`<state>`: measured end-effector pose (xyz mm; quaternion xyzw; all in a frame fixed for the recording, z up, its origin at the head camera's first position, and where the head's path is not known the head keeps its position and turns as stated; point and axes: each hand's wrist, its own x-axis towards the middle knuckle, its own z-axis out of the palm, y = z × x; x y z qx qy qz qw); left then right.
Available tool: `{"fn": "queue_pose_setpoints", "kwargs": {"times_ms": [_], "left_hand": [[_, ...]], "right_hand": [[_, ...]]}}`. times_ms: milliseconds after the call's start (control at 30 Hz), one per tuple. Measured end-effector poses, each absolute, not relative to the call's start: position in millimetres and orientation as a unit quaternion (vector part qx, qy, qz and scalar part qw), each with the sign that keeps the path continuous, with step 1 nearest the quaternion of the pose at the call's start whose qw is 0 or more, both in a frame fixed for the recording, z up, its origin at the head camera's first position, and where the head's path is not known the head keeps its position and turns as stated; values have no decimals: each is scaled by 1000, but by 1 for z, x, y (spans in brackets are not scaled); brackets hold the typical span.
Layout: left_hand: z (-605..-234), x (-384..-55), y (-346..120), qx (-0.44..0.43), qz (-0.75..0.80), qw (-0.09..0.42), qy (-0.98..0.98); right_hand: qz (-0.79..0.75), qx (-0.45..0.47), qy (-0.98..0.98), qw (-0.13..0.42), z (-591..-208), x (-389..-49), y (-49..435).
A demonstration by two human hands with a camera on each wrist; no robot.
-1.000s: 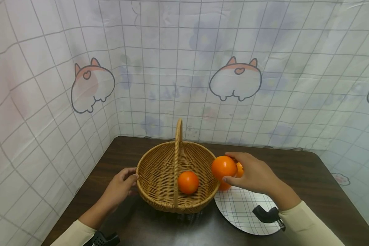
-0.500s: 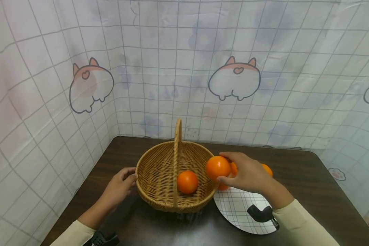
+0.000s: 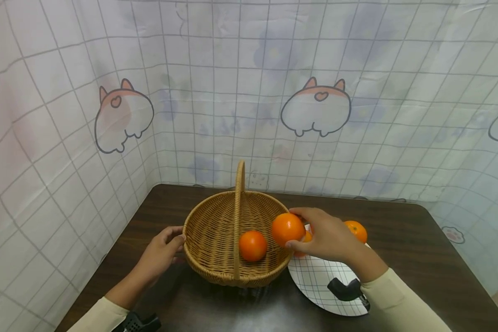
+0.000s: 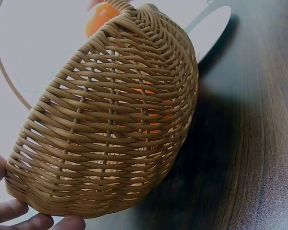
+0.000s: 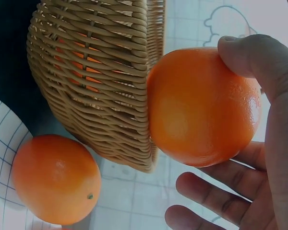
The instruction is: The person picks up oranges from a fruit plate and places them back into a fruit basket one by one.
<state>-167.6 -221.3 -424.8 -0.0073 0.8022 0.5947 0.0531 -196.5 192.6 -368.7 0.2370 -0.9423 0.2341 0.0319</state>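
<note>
A wicker basket [image 3: 210, 240] with a tall arched handle stands on the table, one orange [image 3: 253, 246] lying inside it. My left hand [image 3: 161, 255] holds the basket's left rim, thumb on one side and fingers on the other. Between the thumb and fingers of my right hand [image 3: 329, 236] is another orange [image 3: 287, 229], at the height of the basket's right rim. In the right wrist view that held orange [image 5: 201, 108] overlaps the rim; whether they touch I cannot tell. The left wrist view shows the basket's woven outer wall [image 4: 105, 124].
Right of the basket lies a round white plate [image 3: 329, 288] with a grid pattern. An orange [image 3: 356, 231] sits at its far right edge, and more oranges [image 5: 56, 179] are partly hidden behind my right hand. A patterned curtain [image 3: 253, 92] closes off the dark wooden table's [image 3: 415, 258] back.
My right hand has moved left with its orange, closer over the basket's right rim. The orange at the plate's far right has come into sight. My left hand stays on the basket.
</note>
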Motion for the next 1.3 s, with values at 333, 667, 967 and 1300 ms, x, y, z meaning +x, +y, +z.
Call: {"fn": "queue_pose_setpoints", "kwargs": {"times_ms": [333, 667, 967, 1300], "left_hand": [[-426, -167, -221, -9, 599, 51, 799], [-425, -167, -220, -11, 606, 52, 794], [-425, -166, -220, -8, 607, 52, 793], [-425, -167, -221, -7, 609, 52, 791]], "right_hand": [[231, 244, -941, 29, -372, -197, 185], [228, 253, -940, 27, -372, -195, 184], [223, 254, -941, 28, -376, -194, 188], [237, 248, -939, 28, -386, -195, 205]]}}
